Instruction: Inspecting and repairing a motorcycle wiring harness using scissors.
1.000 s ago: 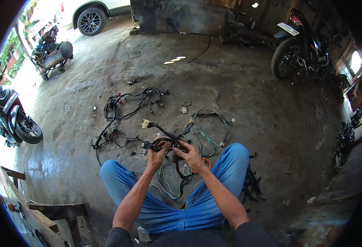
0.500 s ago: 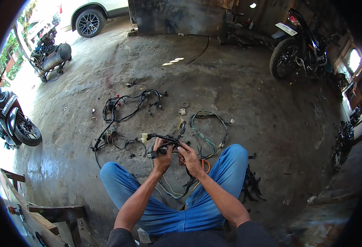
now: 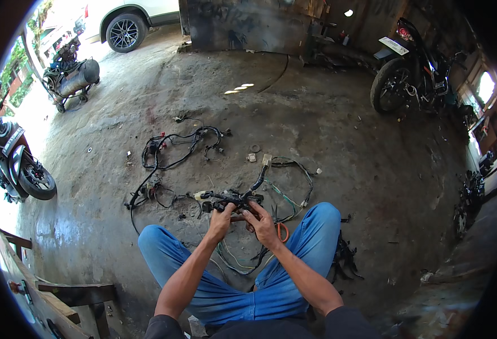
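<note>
Between my knees I hold a black taped wiring harness with both hands. My left hand grips its thick bundle from the left, near a cream connector. Closed around the same bundle just to the right is my right hand, its thumb and fingers pressed on the wires. One branch rises from the hands to another cream connector. Below, looser wires and an orange loop hang or lie between my legs. My fingers hide the exact spot they pinch.
Another black harness lies coiled on the concrete floor ahead left. A small pale connector and a ring rest ahead. Black parts lie beside my right knee. Motorcycles, a compressor and wooden framing stand around.
The harness has turned in my hands; its branch with the cream connector now reaches farther forward and right. The left cream connector has dropped slightly nearer. Both hands keep their hold.
</note>
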Available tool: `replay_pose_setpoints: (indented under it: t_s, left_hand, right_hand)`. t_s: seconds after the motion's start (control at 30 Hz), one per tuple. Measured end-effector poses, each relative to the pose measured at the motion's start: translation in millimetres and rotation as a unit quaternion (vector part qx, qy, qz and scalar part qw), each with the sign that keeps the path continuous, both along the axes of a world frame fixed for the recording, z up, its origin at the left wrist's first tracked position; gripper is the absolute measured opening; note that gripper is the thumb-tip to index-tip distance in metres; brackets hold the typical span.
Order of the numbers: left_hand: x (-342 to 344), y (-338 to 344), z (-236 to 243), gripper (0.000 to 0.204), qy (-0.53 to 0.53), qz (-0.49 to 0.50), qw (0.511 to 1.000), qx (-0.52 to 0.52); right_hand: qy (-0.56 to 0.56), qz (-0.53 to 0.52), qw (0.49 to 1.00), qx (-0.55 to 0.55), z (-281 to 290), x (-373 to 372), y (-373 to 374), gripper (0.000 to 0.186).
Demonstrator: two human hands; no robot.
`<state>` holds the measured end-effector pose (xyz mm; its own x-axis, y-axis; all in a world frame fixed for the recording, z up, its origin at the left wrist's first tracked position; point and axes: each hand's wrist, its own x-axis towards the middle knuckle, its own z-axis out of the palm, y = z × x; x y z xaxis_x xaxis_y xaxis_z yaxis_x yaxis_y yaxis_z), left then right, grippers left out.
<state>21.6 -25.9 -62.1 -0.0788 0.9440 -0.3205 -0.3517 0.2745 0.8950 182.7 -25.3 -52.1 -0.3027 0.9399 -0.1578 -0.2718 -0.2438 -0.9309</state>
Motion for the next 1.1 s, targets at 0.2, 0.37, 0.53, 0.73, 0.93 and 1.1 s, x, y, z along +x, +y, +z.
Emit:
replay_pose_setpoints:
  t_s: [0.2, 0.37, 0.53, 0.73, 0.93, 1.1]
  left_hand:
    - [-3.9, -2.9, -19.3, 0.021, -0.061, -0.003, 0.997, 0.037]
    - [0.2, -5.8, -26.8, 0.015, 0.087, 0.001, 0.981, 0.172]
    - [6.2, -6.6, -23.8, 0.012, 0.203, 0.043, 0.963, 0.173]
    - [4.7, -6.1, -9.4, 0.014, 0.268, 0.032, 0.935, 0.229]
    - [2.9, -6.8, -9.1, 0.012, 0.312, 0.02, 0.915, 0.254]
    - [1.9, -8.1, -8.4, 0.012, 0.315, 0.01, 0.92, 0.234]
  right_hand:
    - [0.007, 0.003, 1.0, 0.023, 3.8, -1.7, -1.8, 0.038]
    - [0.012, 0.009, 1.0, 0.018, -2.4, -1.2, 0.1, 0.038]
    - [0.04, 0.017, 0.999, 0.011, -6.7, 0.5, 3.3, 0.037]
    - [0.041, 0.016, 0.999, -0.007, -5.9, 0.4, 2.7, 0.036]
    - [0.033, 0.017, 0.999, -0.006, -6.2, 0.4, 2.0, 0.037]
    - [0.05, 0.017, 0.999, -0.013, -10.5, 1.4, 1.9, 0.039]
